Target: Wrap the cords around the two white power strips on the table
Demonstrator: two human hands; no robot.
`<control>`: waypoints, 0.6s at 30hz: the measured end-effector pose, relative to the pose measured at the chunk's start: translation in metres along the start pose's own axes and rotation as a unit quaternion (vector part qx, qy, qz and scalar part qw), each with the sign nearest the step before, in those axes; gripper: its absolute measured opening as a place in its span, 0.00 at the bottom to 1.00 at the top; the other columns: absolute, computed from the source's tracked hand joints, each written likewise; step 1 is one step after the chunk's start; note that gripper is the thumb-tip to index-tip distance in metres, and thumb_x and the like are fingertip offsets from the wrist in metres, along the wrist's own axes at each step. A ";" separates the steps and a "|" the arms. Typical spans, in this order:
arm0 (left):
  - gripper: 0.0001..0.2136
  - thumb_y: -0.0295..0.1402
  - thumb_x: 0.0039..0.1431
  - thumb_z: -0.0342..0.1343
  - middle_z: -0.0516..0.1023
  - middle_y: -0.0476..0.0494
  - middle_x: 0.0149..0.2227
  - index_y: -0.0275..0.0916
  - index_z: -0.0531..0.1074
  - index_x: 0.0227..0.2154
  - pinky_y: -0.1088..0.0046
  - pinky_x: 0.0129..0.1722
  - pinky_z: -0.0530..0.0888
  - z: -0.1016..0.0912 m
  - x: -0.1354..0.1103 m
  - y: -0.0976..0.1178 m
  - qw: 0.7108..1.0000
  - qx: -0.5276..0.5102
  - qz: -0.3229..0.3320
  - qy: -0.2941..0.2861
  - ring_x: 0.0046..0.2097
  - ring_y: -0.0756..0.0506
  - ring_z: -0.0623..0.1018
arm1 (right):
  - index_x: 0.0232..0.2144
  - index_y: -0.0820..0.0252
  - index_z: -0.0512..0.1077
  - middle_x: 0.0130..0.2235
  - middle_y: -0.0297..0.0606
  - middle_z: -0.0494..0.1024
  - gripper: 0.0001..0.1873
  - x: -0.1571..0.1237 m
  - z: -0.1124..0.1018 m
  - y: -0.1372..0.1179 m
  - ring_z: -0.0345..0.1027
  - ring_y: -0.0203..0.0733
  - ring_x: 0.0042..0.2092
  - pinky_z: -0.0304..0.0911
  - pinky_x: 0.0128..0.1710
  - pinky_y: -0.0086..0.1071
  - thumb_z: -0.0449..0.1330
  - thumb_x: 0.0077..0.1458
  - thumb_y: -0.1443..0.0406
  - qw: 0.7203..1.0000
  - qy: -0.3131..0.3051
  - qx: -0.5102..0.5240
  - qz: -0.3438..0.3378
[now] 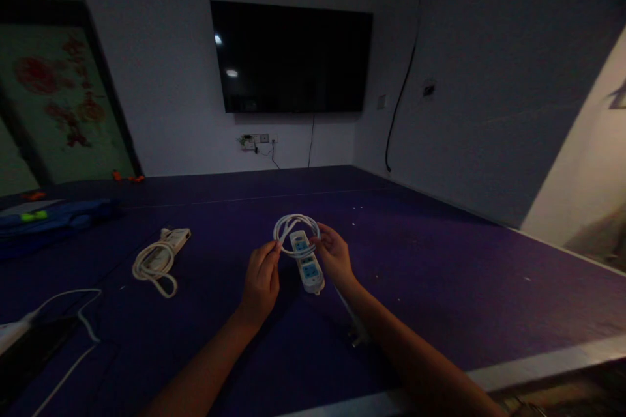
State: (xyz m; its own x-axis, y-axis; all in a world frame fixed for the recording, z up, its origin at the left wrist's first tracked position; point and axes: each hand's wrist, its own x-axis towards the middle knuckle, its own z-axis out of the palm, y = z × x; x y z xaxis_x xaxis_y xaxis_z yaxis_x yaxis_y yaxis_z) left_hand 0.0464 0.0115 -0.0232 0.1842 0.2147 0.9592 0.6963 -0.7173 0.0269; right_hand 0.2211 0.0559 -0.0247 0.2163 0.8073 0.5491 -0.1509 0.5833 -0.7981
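The white power strip (308,266) is held up over the middle of the purple platform (440,273), its cord (295,221) coiled in a loop at its far end. The left hand (261,280) has its fingers (274,251) pinched on the loop's left side, and the right hand (336,258) grasps the strip and loop from the right. A second power strip (169,244) with a bundled cord lies to the left, and a dark television (293,55) hangs on the far wall.
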 end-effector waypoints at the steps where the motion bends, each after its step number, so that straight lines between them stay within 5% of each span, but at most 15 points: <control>1: 0.18 0.21 0.59 0.46 0.73 0.38 0.45 0.37 0.65 0.51 0.67 0.45 0.72 0.001 0.000 0.000 1.000 -0.002 -0.005 -0.003 0.47 0.46 0.72 | 0.41 0.59 0.68 0.29 0.35 0.77 0.18 0.000 0.000 0.000 0.73 0.40 0.32 0.68 0.30 0.31 0.62 0.46 0.61 1.000 0.000 0.001 -0.002; 8: 0.17 0.24 0.60 0.45 0.73 0.39 0.45 0.40 0.65 0.51 0.65 0.46 0.73 0.006 -0.003 0.003 0.999 -0.020 -0.040 -0.023 0.47 0.45 0.73 | 0.41 0.58 0.65 0.29 0.34 0.76 0.18 -0.002 0.002 -0.002 0.72 0.40 0.31 0.67 0.29 0.30 0.62 0.47 0.61 1.000 -0.010 0.026 0.014; 18: 0.11 0.28 0.59 0.46 0.76 0.39 0.40 0.37 0.72 0.40 0.64 0.43 0.74 0.011 -0.005 -0.011 0.976 -0.093 -0.192 -0.041 0.42 0.45 0.76 | 0.43 0.57 0.63 0.32 0.34 0.75 0.17 -0.005 0.005 -0.011 0.72 0.39 0.34 0.67 0.33 0.31 0.59 0.50 0.61 0.998 -0.045 -0.037 -0.027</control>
State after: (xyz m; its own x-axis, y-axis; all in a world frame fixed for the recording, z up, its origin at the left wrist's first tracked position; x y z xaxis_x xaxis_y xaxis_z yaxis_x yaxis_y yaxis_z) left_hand 0.0453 0.0261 -0.0312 -0.0056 0.5378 0.8431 0.5885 -0.6799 0.4376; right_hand 0.2172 0.0460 -0.0177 0.1334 0.7810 0.6101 -0.0686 0.6214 -0.7805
